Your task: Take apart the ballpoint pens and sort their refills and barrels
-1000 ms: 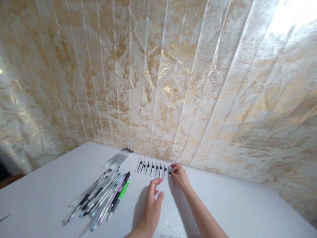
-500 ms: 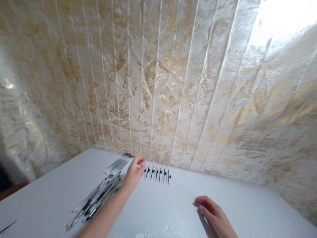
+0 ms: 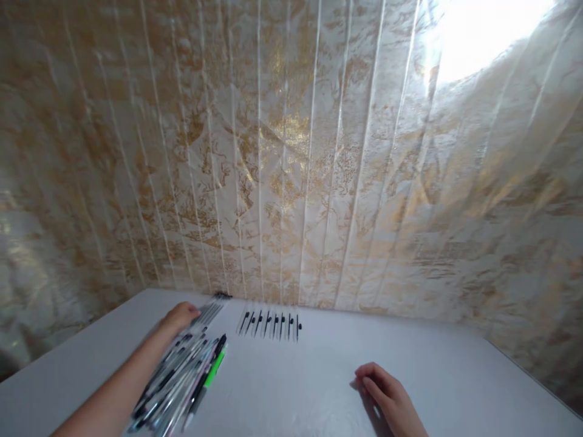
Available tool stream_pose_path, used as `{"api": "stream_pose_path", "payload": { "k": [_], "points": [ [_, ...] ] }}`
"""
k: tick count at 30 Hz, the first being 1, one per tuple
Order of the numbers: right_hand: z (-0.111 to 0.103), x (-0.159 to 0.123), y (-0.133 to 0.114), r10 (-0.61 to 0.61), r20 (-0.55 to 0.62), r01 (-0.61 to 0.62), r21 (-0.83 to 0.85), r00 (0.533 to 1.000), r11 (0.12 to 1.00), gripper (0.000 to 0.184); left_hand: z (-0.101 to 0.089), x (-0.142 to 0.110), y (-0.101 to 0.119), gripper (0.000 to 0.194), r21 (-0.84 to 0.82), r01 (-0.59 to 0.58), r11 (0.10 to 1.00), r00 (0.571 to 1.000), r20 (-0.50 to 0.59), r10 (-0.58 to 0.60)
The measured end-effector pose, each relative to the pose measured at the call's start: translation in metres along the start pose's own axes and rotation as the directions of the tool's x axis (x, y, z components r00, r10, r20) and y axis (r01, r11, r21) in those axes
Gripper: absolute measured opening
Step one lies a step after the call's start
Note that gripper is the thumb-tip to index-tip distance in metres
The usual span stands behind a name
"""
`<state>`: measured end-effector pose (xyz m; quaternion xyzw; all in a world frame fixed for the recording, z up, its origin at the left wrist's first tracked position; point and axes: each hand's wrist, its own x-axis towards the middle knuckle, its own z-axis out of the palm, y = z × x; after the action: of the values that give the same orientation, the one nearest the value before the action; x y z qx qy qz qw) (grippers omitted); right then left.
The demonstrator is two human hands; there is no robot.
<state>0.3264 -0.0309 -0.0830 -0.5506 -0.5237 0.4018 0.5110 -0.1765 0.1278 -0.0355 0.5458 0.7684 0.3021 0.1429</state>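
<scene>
My left hand (image 3: 183,315) reaches to the far left of the table, beside a bundle of thin grey sticks that look like pen refills (image 3: 210,314). Its fingers are mostly hidden and slightly blurred. Below it lies a heap of pens and clear pen barrels (image 3: 177,376), partly behind my forearm, with a bright green pen (image 3: 215,369) on its right side. On the right, my right hand (image 3: 385,391) rests low over the table, its fingers curled and thumb near the index finger. Whatever lies between those fingertips is too small to make out.
Towards the back stands a row of clear barrels with black parts (image 3: 273,325), spaced side by side. The white table (image 3: 291,388) ends at a wall hung with shiny gold-patterned sheeting (image 3: 282,158). Bright glare shows at the upper right.
My left hand has moved left, away from the row of barrels to the stick bundle. The view has shifted, uncovering the green pen. My right hand keeps nearly the same pose.
</scene>
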Motion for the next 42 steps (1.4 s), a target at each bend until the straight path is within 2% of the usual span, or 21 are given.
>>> {"api": "stream_pose_path", "payload": {
  "k": [3, 6, 9, 11, 13, 14, 15, 16, 17, 18, 20, 22, 25, 28, 30, 33, 35, 38, 41, 42],
  "points": [
    [0.001, -0.001, -0.005, 0.000, 0.003, 0.000, -0.020, 1.000, 1.000, 0.028, -0.006, -0.004, 0.002, 0.032, -0.014, 0.056, 0.998, 0.996, 0.070, -0.055],
    [0.001, -0.001, -0.009, 0.007, 0.010, -0.007, -0.015, 1.000, 1.000, 0.029, -0.019, -0.016, 0.013, 0.021, -0.039, 0.035, 0.999, 0.999, 0.012, -0.034],
    [0.003, -0.003, -0.017, 0.002, -0.001, -0.002, -0.021, 1.000, 1.000, 0.033, -0.020, -0.051, 0.047, 0.012, -0.077, -0.100, 0.992, 0.992, -0.083, 0.094],
    [0.007, -0.005, -0.026, -0.005, 0.006, 0.006, -0.059, 1.000, 0.998, 0.040, -0.006, -0.092, 0.079, 0.012, -0.125, -0.248, 0.961, 0.969, -0.051, 0.243],
    [0.015, -0.009, -0.036, -0.014, 0.048, 0.020, -0.116, 0.999, 0.993, 0.048, 0.020, -0.145, 0.111, 0.010, -0.190, -0.391, 0.900, 0.912, 0.054, 0.408],
    [0.020, -0.012, -0.041, -0.014, 0.083, 0.026, -0.141, 0.996, 0.990, 0.053, 0.035, -0.172, 0.124, 0.009, -0.236, -0.458, 0.857, 0.861, 0.121, 0.494],
    [0.025, -0.014, -0.045, -0.008, 0.113, 0.026, -0.157, 0.994, 0.987, 0.056, 0.049, -0.196, 0.136, 0.007, -0.320, -0.529, 0.786, 0.781, 0.179, 0.599],
    [0.030, -0.015, -0.049, 0.005, 0.132, 0.017, -0.166, 0.991, 0.986, 0.059, 0.063, -0.217, 0.144, 0.008, -0.376, -0.561, 0.737, 0.725, 0.205, 0.657],
    [0.034, -0.016, -0.052, 0.022, 0.139, 0.003, -0.175, 0.990, 0.985, 0.061, 0.074, -0.232, 0.150, 0.008, -0.405, -0.575, 0.711, 0.698, 0.211, 0.685],
    [0.038, -0.017, -0.055, 0.033, 0.131, -0.008, -0.186, 0.991, 0.983, 0.062, 0.083, -0.243, 0.153, 0.009, -0.427, -0.571, 0.701, 0.699, 0.195, 0.688],
    [0.043, -0.016, -0.059, 0.026, 0.103, -0.004, -0.216, 0.994, 0.976, 0.064, 0.093, -0.250, 0.153, 0.011, -0.442, -0.561, 0.700, 0.714, 0.170, 0.679],
    [0.047, -0.012, -0.060, 0.001, 0.120, 0.029, -0.249, 0.993, 0.968, 0.062, 0.096, -0.245, 0.147, 0.012, -0.444, -0.552, 0.706, 0.725, 0.163, 0.669],
    [0.055, -0.005, -0.053, -0.008, 0.153, 0.049, -0.266, 0.988, 0.963, 0.060, 0.093, -0.235, 0.140, 0.008, -0.418, -0.521, 0.744, 0.735, 0.223, 0.640],
    [0.062, -0.002, -0.041, 0.001, 0.140, 0.032, -0.234, 0.990, 0.972, 0.058, 0.089, -0.233, 0.139, 0.006, -0.370, -0.444, 0.816, 0.773, 0.301, 0.558],
    [0.062, -0.004, -0.035, 0.007, 0.133, 0.022, -0.217, 0.991, 0.976, 0.056, 0.089, -0.235, 0.141, 0.008, -0.353, -0.415, 0.838, 0.783, 0.330, 0.527],
    [0.058, -0.010, -0.034, 0.000, 0.121, 0.027, -0.220, 0.993, 0.975, 0.056, 0.088, -0.236, 0.143, 0.011, -0.356, -0.440, 0.824, 0.746, 0.366, 0.556],
    [0.056, -0.014, -0.038, -0.018, 0.130, 0.048, -0.231, 0.991, 0.972, 0.057, 0.088, -0.236, 0.142, 0.020, -0.341, -0.471, 0.813, 0.726, 0.375, 0.577],
    [0.057, -0.020, -0.045, -0.050, 0.142, 0.084, -0.246, 0.989, 0.966, 0.059, 0.086, -0.234, 0.141, 0.032, -0.305, -0.510, 0.805, 0.720, 0.361, 0.593],
    [0.059, -0.020, -0.047, -0.007, 0.090, 0.027, -0.226, 0.996, 0.974, 0.063, 0.086, -0.235, 0.139, 0.004, -0.320, -0.530, 0.786, 0.719, 0.322, 0.616],
    [0.059, -0.019, -0.047, 0.022, 0.073, -0.005, -0.218, 0.997, 0.976, 0.064, 0.087, -0.236, 0.138, 0.014, -0.323, -0.545, 0.774, 0.711, 0.311, 0.631]
  ]
}}
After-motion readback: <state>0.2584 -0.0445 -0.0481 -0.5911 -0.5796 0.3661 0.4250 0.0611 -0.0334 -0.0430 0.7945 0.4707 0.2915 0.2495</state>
